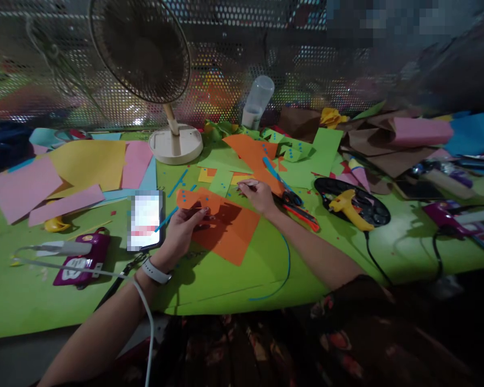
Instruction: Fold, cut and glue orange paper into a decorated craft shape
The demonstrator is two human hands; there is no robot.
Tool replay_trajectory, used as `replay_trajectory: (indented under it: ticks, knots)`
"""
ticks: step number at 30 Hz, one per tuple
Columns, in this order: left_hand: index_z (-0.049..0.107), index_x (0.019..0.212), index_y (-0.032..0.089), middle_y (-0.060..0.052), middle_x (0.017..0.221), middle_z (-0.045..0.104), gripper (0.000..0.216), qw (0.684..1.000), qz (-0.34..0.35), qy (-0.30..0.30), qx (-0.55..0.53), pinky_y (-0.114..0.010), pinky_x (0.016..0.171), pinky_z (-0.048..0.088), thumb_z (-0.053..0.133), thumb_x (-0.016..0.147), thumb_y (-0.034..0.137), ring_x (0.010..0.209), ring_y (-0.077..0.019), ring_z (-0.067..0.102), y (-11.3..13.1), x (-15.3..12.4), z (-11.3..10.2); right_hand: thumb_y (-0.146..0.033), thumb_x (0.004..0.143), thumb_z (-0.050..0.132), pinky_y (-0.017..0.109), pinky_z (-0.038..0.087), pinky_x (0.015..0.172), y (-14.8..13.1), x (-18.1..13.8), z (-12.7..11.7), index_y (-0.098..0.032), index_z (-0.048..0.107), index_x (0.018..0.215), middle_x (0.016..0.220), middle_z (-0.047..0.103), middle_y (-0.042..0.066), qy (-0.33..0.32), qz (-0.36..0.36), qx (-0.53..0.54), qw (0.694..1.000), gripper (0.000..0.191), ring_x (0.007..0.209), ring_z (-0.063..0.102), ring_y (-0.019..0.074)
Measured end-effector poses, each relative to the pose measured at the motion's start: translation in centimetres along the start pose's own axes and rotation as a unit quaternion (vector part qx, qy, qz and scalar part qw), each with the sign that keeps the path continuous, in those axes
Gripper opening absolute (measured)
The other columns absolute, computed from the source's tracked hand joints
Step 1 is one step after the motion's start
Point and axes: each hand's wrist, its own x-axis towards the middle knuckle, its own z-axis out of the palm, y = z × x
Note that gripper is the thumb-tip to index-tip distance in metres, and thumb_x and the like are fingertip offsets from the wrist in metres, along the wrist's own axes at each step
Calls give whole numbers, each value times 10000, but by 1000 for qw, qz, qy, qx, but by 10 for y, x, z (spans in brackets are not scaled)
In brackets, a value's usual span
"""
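Observation:
My left hand (pixel 181 231) grips a small orange paper piece (pixel 197 199) dotted with blue squares, thumb on top. It is held over a larger orange paper sheet (pixel 237 234) lying on the green tabletop. To the right, my right hand (pixel 258 194) has its fingertips pinched together just above the table; whatever sits between them is too small to make out. Close to these fingers lie a green paper strip (pixel 222 181) and scattered tiny blue bits. Scissors (pixel 291 196) and a red-orange cutter (pixel 304 215) rest beside my right wrist.
A lit phone (pixel 145 220) lies left of my left hand, near a purple power bank (pixel 84 260) with a white cable. A fan (pixel 176 142) stands behind. At right, a yellow glue gun (pixel 349 209) rests on a black tray (pixel 377 209). Coloured paper (pixel 84 161) covers the back.

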Motion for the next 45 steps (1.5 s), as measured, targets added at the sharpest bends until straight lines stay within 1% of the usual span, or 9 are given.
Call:
replay_trajectory:
  ticks: [5,8,12,19,25,30,35,40,45]
  knots:
    - [684,914,141,-75,898,745,393,1000,2,4,6,-285,637,575,852,634,360,732,-194,718,-2,2,-2,-406,846,605,314,569,738,5,-2,8,-179,713,906,858,754,62,-14,-18,27,999,258,770,717,187]
    - [686,924,143,-89,927,749,407,1000,1,0,11,-283,627,571,849,637,380,754,-207,724,-3,3,-4,-403,857,597,306,565,718,3,-5,10,-180,712,905,845,754,60,-13,-31,15,999,256,755,716,187]
    - [685,939,147,-96,958,749,415,1000,-2,2,16,-273,621,569,851,639,382,767,-209,727,-4,3,-5,-405,872,578,303,558,743,-4,-8,9,-200,716,894,882,759,57,-19,-45,-21,999,247,817,722,194]
    - [687,916,142,-89,871,756,405,1000,-3,0,13,-280,638,566,854,629,374,754,-215,729,-1,2,-3,-428,884,577,309,558,757,-10,-12,8,-243,730,918,922,765,49,-28,-35,-73,996,242,842,724,199]
    - [687,922,147,-86,916,754,399,1000,-3,4,20,-282,627,562,852,634,369,747,-211,727,1,1,-1,-421,893,571,309,562,750,-13,-14,7,-234,730,947,941,762,53,-38,-29,-84,995,252,857,720,200]
    - [690,911,144,-87,918,751,379,1000,-3,3,19,-287,638,568,847,640,358,749,-207,724,1,1,-1,-416,901,564,310,557,721,-14,-15,7,-224,724,948,900,757,53,-37,-52,-93,994,254,776,713,189]
    - [687,906,144,-85,884,752,385,1000,-6,10,14,-282,625,562,858,625,346,741,-206,720,0,1,-1,-429,902,566,310,558,739,-13,-15,7,-233,722,940,910,759,48,-40,-42,-92,994,253,798,717,189]
    - [690,910,145,-86,900,751,366,1000,3,0,16,-292,654,568,841,651,355,745,-204,721,-1,2,-2,-428,904,567,313,555,746,-9,-14,8,-213,723,948,940,757,69,-33,-63,-78,994,269,815,722,194]
    - [692,903,144,-97,908,751,363,1000,7,2,23,-297,648,569,839,648,356,760,-216,725,-1,2,-2,-423,913,555,319,554,729,-9,-16,8,-209,717,962,917,756,69,-38,-68,-98,992,273,808,721,202]
